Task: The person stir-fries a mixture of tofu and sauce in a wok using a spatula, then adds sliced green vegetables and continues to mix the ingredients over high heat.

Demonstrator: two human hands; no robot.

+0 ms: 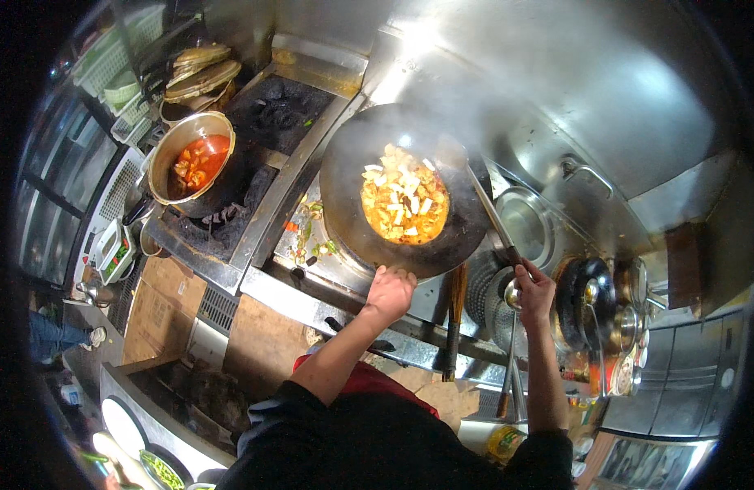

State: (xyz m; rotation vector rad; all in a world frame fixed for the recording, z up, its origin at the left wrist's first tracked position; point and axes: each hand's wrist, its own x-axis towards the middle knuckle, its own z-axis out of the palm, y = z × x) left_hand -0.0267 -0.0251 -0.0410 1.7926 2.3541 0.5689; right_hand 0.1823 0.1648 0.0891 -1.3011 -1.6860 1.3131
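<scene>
A large dark wok sits on the range in front of me, steaming, with chunky food in orange-brown sauce and pale strips on top. My left hand is closed on the wok's near rim. In my right hand is the dark grip of a long-handled metal ladle; its bowl rests against the right inner side of the wok, above the food. Steam partly veils the bowl.
On the left burner stands a pot of red stew. Right of the wok are a bamboo brush, a perforated strainer, a metal basin and a faucet. Vegetable scraps lie beside the wok. A person's leg shows far left.
</scene>
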